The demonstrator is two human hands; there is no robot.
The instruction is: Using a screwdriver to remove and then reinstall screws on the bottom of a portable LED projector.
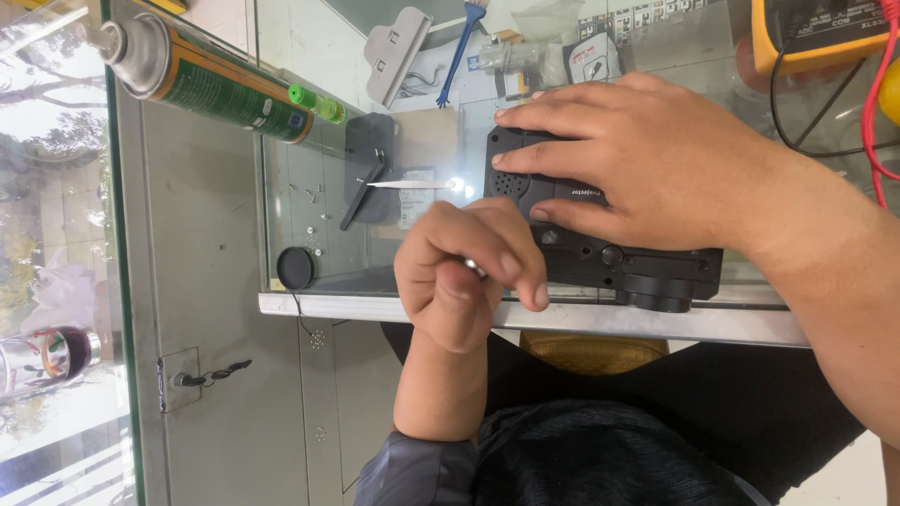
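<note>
A black box-shaped device (619,262) with a round lens barrel lies on the glass counter (216,187), near its metal front edge. My right hand (656,159) comes in from the right and lies flat on top of the device, fingers spread and pointing left. My left hand (464,272) rises from below, just left of the device's near corner. It is closed in a fist around a small metal tool (474,270), of which only a silvery bit shows between the fingers. The tool's tip is hidden.
A green spray can (225,89) lies at the back left. A black round cap (294,268) on a cord, a black flat cover (370,164), a thin white pointed stick (412,185) and tiny screws (309,194) lie left of the device. A yellow multimeter (825,33) with red and black leads sits at the top right.
</note>
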